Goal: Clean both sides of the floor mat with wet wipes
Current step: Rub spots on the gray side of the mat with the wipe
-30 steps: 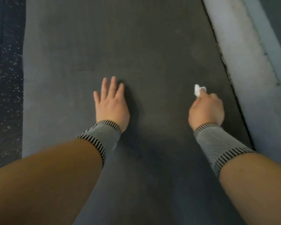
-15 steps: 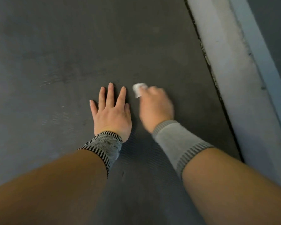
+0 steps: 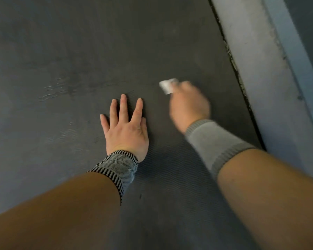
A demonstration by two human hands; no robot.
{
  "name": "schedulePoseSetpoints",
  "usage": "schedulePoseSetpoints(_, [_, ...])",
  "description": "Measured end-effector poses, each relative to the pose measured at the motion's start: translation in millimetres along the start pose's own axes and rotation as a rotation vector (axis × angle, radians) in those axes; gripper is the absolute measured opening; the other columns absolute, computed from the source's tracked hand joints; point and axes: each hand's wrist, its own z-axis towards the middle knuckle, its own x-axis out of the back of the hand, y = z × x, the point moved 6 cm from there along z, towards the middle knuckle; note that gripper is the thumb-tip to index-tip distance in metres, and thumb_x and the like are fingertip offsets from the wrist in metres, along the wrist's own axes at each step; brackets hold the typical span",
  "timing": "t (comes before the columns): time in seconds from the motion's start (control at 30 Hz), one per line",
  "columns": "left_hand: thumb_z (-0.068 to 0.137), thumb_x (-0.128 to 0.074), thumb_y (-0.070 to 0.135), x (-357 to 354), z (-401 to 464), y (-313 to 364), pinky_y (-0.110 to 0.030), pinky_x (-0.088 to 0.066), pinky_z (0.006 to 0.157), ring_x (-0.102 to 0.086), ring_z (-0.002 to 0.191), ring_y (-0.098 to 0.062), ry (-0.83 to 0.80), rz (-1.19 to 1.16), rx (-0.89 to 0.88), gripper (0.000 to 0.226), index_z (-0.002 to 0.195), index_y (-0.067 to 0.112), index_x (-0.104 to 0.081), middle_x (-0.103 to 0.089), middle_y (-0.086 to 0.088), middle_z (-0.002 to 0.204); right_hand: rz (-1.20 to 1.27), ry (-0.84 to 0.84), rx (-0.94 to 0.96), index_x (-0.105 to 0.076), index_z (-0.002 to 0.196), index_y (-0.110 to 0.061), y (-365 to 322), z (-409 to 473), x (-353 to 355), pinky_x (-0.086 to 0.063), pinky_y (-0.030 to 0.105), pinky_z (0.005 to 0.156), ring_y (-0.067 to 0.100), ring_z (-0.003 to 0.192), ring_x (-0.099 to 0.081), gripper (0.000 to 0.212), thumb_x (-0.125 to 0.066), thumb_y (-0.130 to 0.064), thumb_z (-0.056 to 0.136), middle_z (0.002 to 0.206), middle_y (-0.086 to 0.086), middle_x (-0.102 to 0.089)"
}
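The left hand [image 3: 125, 130] lies flat on the mat [image 3: 98, 51], fingers spread. The right hand [image 3: 189, 106], blurred, pinches a wipe [image 3: 167, 86] against the mat. The mat's right edge is near; much mat lies leftward.

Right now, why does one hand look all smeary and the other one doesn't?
In the head view, the right hand and its wet wipe are blurred by motion; the left hand lies flat and sharp on the floor mat.
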Motion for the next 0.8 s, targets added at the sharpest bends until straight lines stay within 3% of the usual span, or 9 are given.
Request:
schedulePoseSetpoints(0.07, [0.096,-0.011,0.049,-0.2,0.6,0.4,-0.052,0.003,0.117,0.000,0.148,-0.025,0.005,-0.001,-0.002,0.055,0.150,0.041,-0.012,-0.008,-0.003,0.162,-0.070,0.106,-0.428,-0.051,0.125,-0.018,79.0,3.1,21.0,-0.040,0.035,0.069,0.034,0.097,-0.058,0.036,-0.047,-0.015,0.089,0.111,0.013,-0.055])
schedulePoseSetpoints(0.13, [0.096,-0.010,0.049,-0.1,0.4,0.0,-0.052,0.004,0.117,0.002,0.148,-0.025,-0.001,-0.016,0.000,0.054,0.150,0.043,-0.011,-0.006,-0.003,0.162,-0.041,0.154,-0.636,-0.051,0.125,-0.017,103.1,-5.8,27.6,-0.038,0.033,0.069,0.034,0.097,-0.058,0.036,-0.045,-0.014,0.090,0.114,0.014,-0.055])
schedulePoseSetpoints(0.17, [0.096,-0.011,0.049,0.5,-0.5,0.3,-0.052,0.005,0.117,0.003,0.148,-0.024,-0.003,-0.018,0.001,0.054,0.150,0.044,-0.010,-0.005,-0.003,0.163,-0.010,0.145,-0.599,-0.050,0.124,-0.017,90.4,-6.1,25.4,-0.036,0.032,0.068,0.033,0.096,-0.059,0.034,-0.044,-0.015,0.091,0.113,0.013,-0.055])
schedulePoseSetpoints(0.3, [0.096,-0.011,0.049,1.1,-0.2,-0.1,-0.051,0.006,0.116,0.005,0.148,-0.023,0.001,-0.001,-0.005,0.054,0.150,0.043,-0.009,-0.004,-0.001,0.163,-0.047,0.038,-0.030,-0.049,0.125,-0.018,36.5,-14.4,6.8,-0.031,0.031,0.062,0.032,0.085,-0.057,0.038,-0.050,-0.013,0.088,0.103,0.011,-0.054])
schedulePoseSetpoints(0.43, [0.098,-0.012,0.044,-3.0,1.4,3.3,-0.055,0.008,0.115,0.008,0.148,-0.020,-0.047,0.038,-0.027,0.055,0.153,0.035,-0.008,0.000,0.010,0.162,-0.093,0.143,-0.523,-0.050,0.127,-0.016,110.3,-15.0,28.9,-0.039,0.034,0.068,0.035,0.095,-0.058,0.039,-0.047,-0.013,0.088,0.109,0.015,-0.055])
schedulePoseSetpoints(0.5, [0.100,-0.015,0.038,-1.4,3.5,4.5,-0.055,0.009,0.115,0.010,0.148,-0.019,-0.071,0.057,-0.006,0.055,0.154,0.029,-0.007,0.003,0.009,0.162,-0.014,0.085,-0.449,-0.050,0.125,-0.017,89.2,-23.6,24.9,-0.033,0.032,0.067,0.034,0.093,-0.057,0.036,-0.045,-0.014,0.089,0.109,0.014,-0.054])
schedulePoseSetpoints(0.6, [0.098,-0.032,0.023,6.6,7.4,31.8,-0.051,0.006,0.117,0.010,0.148,-0.019,-0.048,0.029,-0.058,0.059,0.154,0.019,-0.015,0.001,0.005,0.163,-0.002,-0.082,-0.108,-0.046,0.126,-0.024,57.9,-39.2,11.6,-0.030,0.031,0.064,0.032,0.087,-0.058,0.039,-0.049,-0.015,0.087,0.100,0.008,-0.049])
schedulePoseSetpoints(0.73, [0.094,-0.039,0.020,-6.7,-6.5,89.8,-0.046,0.006,0.117,0.009,0.148,-0.017,-0.105,-0.040,-0.281,0.066,0.154,0.026,-0.012,0.001,0.007,0.163,-0.040,0.063,-0.528,-0.045,0.131,-0.018,118.8,-44.3,33.5,-0.042,0.034,0.071,0.033,0.096,-0.059,0.047,-0.054,-0.016,0.084,0.114,0.012,-0.054])
schedulePoseSetpoints(0.8, [0.095,-0.036,0.024,-13.9,-5.4,89.9,-0.045,0.008,0.116,0.008,0.148,-0.016,-0.072,-0.031,-0.261,0.065,0.155,0.027,-0.009,0.001,0.008,0.162,0.011,0.077,-0.460,-0.045,0.131,-0.016,107.0,-61.2,25.5,-0.041,0.034,0.066,0.032,0.084,-0.058,0.048,-0.054,-0.014,0.084,0.112,0.012,-0.054])
